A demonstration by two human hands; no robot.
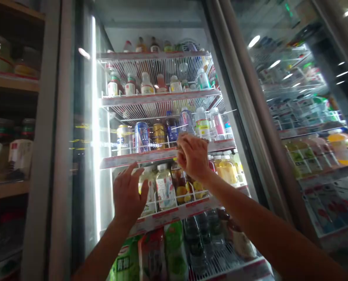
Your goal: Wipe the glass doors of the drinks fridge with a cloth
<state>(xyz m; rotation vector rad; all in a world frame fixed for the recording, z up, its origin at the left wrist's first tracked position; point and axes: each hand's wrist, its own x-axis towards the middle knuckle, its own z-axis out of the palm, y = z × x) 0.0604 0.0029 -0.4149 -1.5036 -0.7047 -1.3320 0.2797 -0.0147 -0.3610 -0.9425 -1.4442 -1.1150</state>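
Note:
I face an open drinks fridge with white wire shelves (150,156). My right hand (193,155) reaches to the front edge of the shelf of cans and bottles, fingers curled in a loose fist near a dark can (171,132); what it holds, if anything, is hidden. My left hand (128,195) is lower, fingers spread, against a pale bottle (147,187) on the shelf below. A white-labelled bottle (165,191) stands just right of that hand.
The fridge's glass door (83,136) stands open at the left. A second, shut glass-door fridge (308,117) is at the right. Wooden shelves with jars and cups (10,156) are at far left. Green cartons and dark bottles (197,238) fill the bottom shelf.

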